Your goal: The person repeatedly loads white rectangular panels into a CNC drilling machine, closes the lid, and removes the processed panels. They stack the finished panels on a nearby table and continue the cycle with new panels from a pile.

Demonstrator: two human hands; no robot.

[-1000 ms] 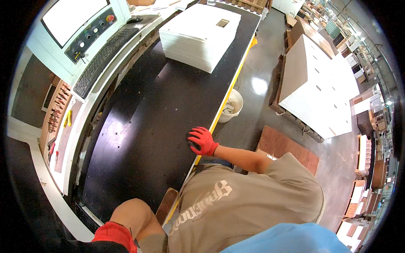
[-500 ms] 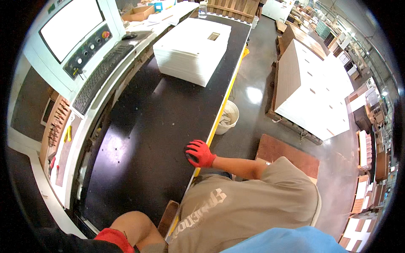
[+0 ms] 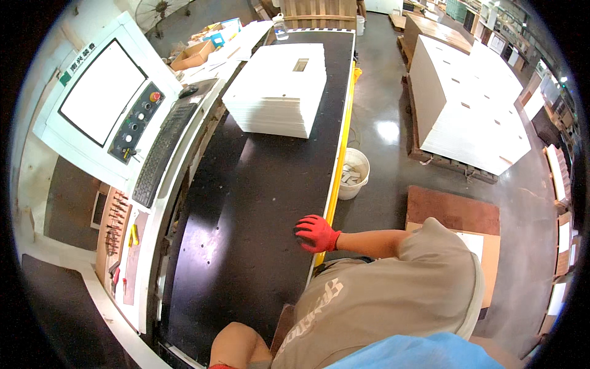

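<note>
My right hand (image 3: 316, 234), in a red glove with a dark palm side, rests by the yellow-edged side of a long black table (image 3: 264, 203). Its fingers are loosely bent and apart, with nothing seen in them. Of my left arm (image 3: 238, 344), the bent bare part shows at the lower edge. Only a sliver of red glove is visible there, and the fingers of my left hand are out of sight. Farther along the table sits a stack of white panels (image 3: 276, 92); the top one has a rectangular cutout near its far right corner.
Left of the table stand a control console (image 3: 98, 98), a keyboard (image 3: 163, 150) and a rack of small tools (image 3: 115, 224). On the right are a white bucket (image 3: 353, 178) holding scraps, a large panel stack (image 3: 461, 111) on a pallet, and brown boards (image 3: 442, 206).
My view has swung, so the table and console appear farther right. My left glove has nearly left the picture at the bottom. My right hand stays by the table's edge.
</note>
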